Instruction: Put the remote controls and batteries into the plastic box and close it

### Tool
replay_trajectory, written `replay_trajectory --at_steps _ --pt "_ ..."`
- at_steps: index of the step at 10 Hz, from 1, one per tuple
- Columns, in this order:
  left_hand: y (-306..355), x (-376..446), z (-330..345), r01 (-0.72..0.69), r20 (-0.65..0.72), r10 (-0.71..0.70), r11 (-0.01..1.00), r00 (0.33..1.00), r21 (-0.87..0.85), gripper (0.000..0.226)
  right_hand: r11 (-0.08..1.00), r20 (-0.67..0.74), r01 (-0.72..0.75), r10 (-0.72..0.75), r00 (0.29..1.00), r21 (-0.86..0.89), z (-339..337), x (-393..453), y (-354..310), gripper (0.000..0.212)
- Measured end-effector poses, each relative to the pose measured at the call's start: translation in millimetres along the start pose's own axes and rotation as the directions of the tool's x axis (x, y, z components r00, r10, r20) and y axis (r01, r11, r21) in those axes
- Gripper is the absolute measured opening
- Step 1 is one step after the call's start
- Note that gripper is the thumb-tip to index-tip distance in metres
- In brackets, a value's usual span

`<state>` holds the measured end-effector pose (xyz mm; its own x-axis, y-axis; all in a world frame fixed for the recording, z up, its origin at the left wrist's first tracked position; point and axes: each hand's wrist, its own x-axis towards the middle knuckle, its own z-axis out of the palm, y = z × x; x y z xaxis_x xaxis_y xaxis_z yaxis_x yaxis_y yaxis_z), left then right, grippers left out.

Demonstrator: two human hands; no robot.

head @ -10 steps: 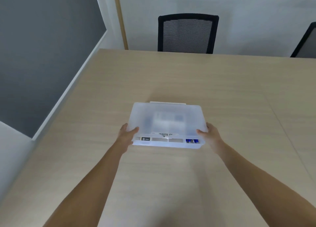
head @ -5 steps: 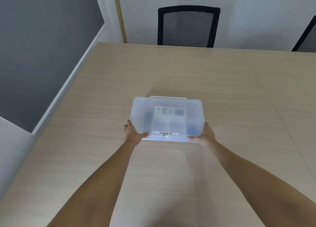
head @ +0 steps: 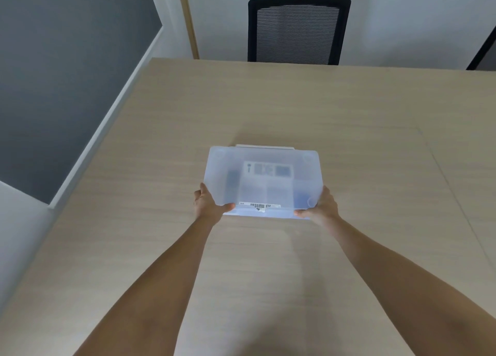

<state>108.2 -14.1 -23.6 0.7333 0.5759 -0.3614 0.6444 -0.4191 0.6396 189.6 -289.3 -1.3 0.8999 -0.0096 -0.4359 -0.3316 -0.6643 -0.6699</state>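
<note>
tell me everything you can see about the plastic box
The plastic box is a flat, rectangular case of frosted, translucent plastic with rounded corners. Its lid is down, a white strip showing along the far edge. A barcode sticker sits at the near edge and a printed label shows through the top; dark and blue shapes inside are blurred. It lies on the wooden table, with the left hand and right hand gripping its near corners.

Through the frosted lid of the plastic box (head: 264, 178) the contents are only dim shapes, perhaps a dark remote at the left. The barcode label (head: 259, 206) print is too small to read. A second chair (head: 484, 51) is cut off at the right edge.
</note>
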Motion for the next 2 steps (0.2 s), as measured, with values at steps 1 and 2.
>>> replay_trajectory --at_steps 1,2 --pt "8.1 -0.5 -5.8 0.015 0.026 -0.017 0.996 1.0 0.084 0.103 1.0 0.01 -0.009 0.009 1.0 -0.012 -0.2 -5.4 -1.1 0.092" --pt "12.0 -32.3 -5.9 -0.023 -0.066 0.038 0.976 0.997 0.218 0.105 0.995 -0.033 0.048 -0.051 0.998 -0.091 -1.3 -27.9 -4.6 0.086"
